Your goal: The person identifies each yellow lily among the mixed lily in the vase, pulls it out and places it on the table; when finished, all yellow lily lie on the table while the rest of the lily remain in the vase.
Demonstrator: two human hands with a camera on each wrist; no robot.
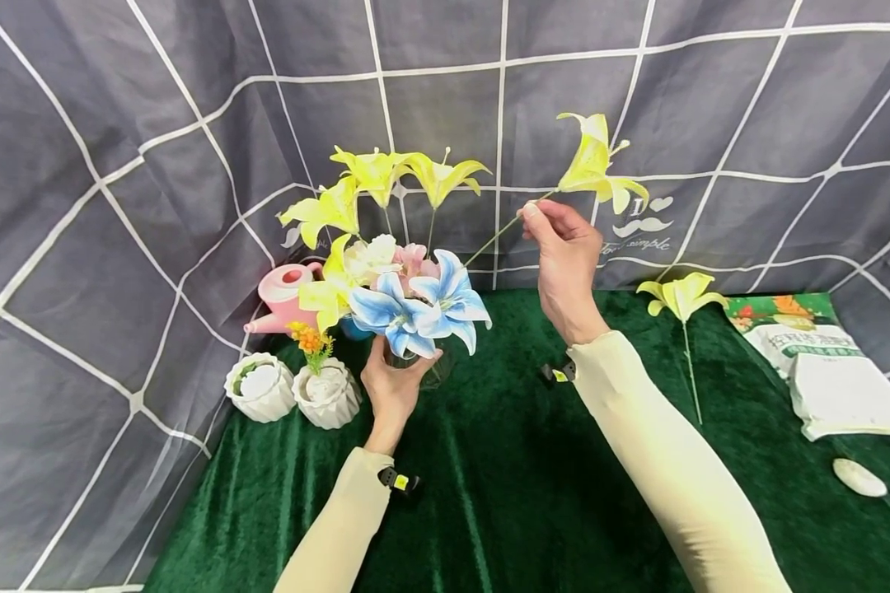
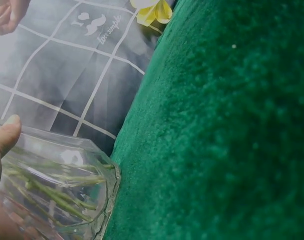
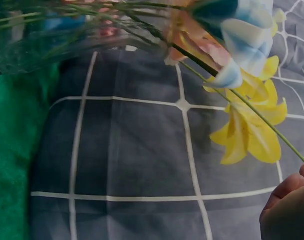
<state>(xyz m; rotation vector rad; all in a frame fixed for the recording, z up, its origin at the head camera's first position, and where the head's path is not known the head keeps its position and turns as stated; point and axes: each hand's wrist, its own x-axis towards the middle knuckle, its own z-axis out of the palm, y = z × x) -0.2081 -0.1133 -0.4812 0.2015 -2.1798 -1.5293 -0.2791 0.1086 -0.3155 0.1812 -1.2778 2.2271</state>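
Backdrop: white-gridded grey curtain [image 1: 445,107] met rumpled green velvet [image 1: 497,478].
Faceted vase [image 2: 67,195]: clear, near the velvet's back edge; left hand [image 1: 396,391] gripped it.
Yellow lily [image 1: 592,165]: raised, right hand [image 1: 569,263] pinching its thin stem [image 1: 498,237]; blue petals [image 1: 452,305] hid the lower end.

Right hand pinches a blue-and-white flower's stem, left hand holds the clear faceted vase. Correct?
Colour's wrong: head view shows the right hand pinching a yellow, trumpet-shaped flower by its green stem. Left hand holds the clear faceted vase.
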